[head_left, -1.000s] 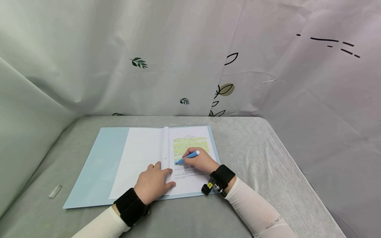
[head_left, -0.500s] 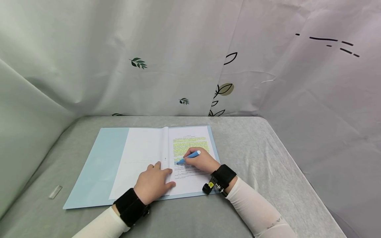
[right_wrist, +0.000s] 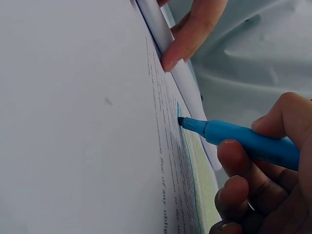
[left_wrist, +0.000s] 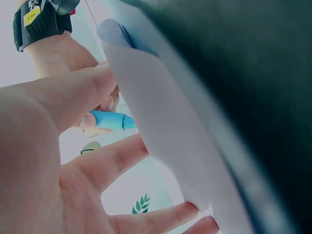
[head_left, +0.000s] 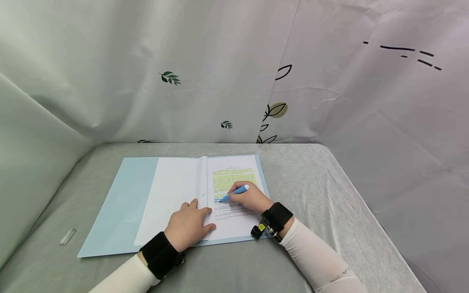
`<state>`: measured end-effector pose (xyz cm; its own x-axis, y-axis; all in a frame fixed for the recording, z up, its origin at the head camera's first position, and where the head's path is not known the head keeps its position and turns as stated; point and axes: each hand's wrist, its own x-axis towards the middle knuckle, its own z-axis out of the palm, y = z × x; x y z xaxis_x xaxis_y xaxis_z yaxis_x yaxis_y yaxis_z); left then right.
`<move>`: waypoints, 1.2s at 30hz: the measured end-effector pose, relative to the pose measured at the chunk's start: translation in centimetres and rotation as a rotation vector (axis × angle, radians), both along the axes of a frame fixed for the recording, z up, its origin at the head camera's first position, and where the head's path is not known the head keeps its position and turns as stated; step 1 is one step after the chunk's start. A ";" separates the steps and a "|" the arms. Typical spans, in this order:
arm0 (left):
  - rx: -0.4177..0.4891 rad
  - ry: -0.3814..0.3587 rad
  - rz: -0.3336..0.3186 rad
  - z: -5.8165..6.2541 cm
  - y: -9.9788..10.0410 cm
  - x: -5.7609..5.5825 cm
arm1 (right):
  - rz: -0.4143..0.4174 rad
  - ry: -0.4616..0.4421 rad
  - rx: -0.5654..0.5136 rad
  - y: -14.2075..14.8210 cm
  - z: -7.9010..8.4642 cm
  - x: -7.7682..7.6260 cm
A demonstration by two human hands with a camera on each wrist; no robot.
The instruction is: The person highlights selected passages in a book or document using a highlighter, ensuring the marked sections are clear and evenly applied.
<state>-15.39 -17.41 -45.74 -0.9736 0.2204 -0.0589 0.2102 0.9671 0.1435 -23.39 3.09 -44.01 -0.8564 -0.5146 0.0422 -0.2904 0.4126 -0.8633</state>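
My right hand (head_left: 252,198) pinches a blue highlighter (right_wrist: 253,141), its dark tip right at a line of print on the right-hand page (head_left: 234,230). Upper lines on that page carry yellow highlighting (head_left: 234,176), and a short blue stroke shows just below it. With fingers spread, my left hand (head_left: 188,226) rests across the left page (head_left: 172,175) and the fold (head_left: 203,175) between the pages. In the left wrist view its fingertips touch the curled page edge (left_wrist: 156,107). Both pages lie in an opened light blue folder (head_left: 121,211).
A small clear plastic piece (head_left: 68,236) lies left of the folder on the grey cloth-covered table (head_left: 300,179). Pale curtains (head_left: 205,49) with leaf prints hang behind and on both sides. Each wrist wears a black strap (head_left: 277,216).
My right hand has slid slightly right with the highlighter, whose tip moved along the line. The blue mark has grown longer. My left hand stays in place.
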 end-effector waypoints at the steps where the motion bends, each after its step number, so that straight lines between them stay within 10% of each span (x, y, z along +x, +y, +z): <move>1: 0.000 0.000 -0.001 0.0 0.0 0.0 | 0.003 -0.005 -0.001 0.0 0.1 0.1; 18: -0.004 0.013 0.000 0.0 0.0 0.0 | -0.001 0.005 0.024 0.9 -3.1 -2.2; 36: -0.002 0.006 0.005 0.1 0.1 0.1 | -0.025 0.009 0.032 1.4 -2.5 -1.8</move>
